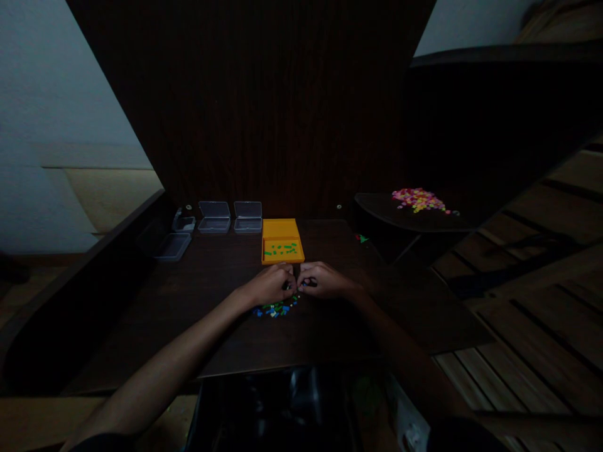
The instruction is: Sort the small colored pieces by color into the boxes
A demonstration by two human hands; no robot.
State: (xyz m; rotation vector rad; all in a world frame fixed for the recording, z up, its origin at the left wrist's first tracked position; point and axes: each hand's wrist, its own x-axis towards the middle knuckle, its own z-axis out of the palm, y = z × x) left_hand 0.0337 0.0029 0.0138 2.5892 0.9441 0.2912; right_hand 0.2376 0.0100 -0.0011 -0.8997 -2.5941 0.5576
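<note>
My left hand [273, 284] and my right hand [325, 280] come together over the dark tabletop, fingertips pinched and almost touching. Something tiny and pale shows at the fingertips of each, too small to name. Just below my left hand lies a loose pile of small blue, green and white pieces [274, 309], partly covered by that hand. Directly beyond both hands stands a yellow box [302, 256] with its lid up. Several small green pieces [281, 250] are scattered inside it.
Clear plastic boxes with raised lids [214, 225] [247, 224] stand along the back panel. Further left are a smaller clear box [184, 224] and a clear tray [173, 247]. Pink and yellow pieces [421, 199] heap on a raised shelf [377, 204] at right, with red and green bits [362, 238] beneath.
</note>
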